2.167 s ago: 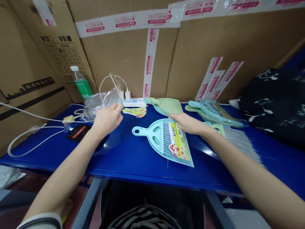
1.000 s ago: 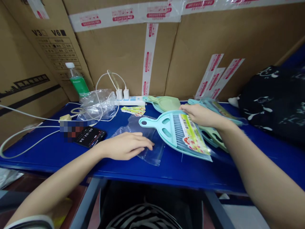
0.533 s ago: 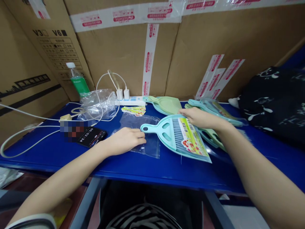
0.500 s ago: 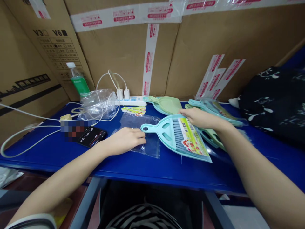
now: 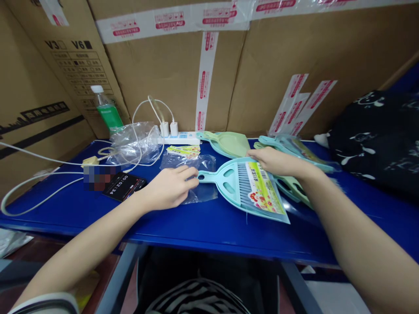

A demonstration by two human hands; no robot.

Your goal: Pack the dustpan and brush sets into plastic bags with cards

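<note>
A light-blue dustpan lies on the blue tabletop, its handle pointing left. A brush with grey bristles and a printed card lie over the pan. My right hand grips the far edge of this set, thumb and fingers closed on it. My left hand is at the handle's end, fingers curled over a clear plastic bag that lies flat under the hand and handle. The left fingertips overlap the handle tip, and the exact pinch is partly hidden.
More dustpan sets, green and blue, lie at the back and right. Printed cards, a power strip, cables, crumpled plastic, a phone and a bottle stand left. Cardboard boxes wall the back.
My left hand has lifted and turned slightly, its fingers now at the handle tip. The clear bag has shifted away from me and wrinkled. My right hand and the dustpan have barely moved.
</note>
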